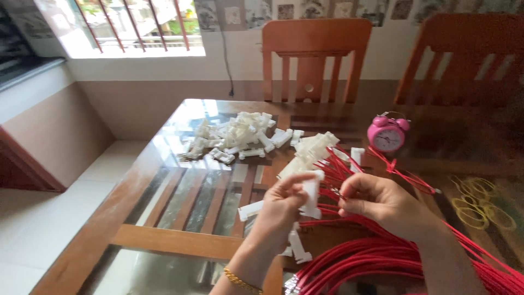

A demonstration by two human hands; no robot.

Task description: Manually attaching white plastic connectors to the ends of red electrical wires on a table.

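Left hand (pixel 284 205) gripping white plastic clip (pixel 311 192), right hand (pixel 376 202) apparently pinching red wires (pixel 371 257)

White plastic connector (pixel 311 192), red wires (pixel 355 257)

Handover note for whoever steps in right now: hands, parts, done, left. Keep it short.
Left hand: shut on a white plastic connector, held upright over the table.
Right hand: pinching the end of one red wire right beside that connector; whether it is seated yet cannot be told.
Parts: red wire bundle fans across the glass-topped table under the hands; loose white connectors pile lies further back; a few connectors lie near the left wrist.
Done: unclear.
Left: most wires show bare ends.
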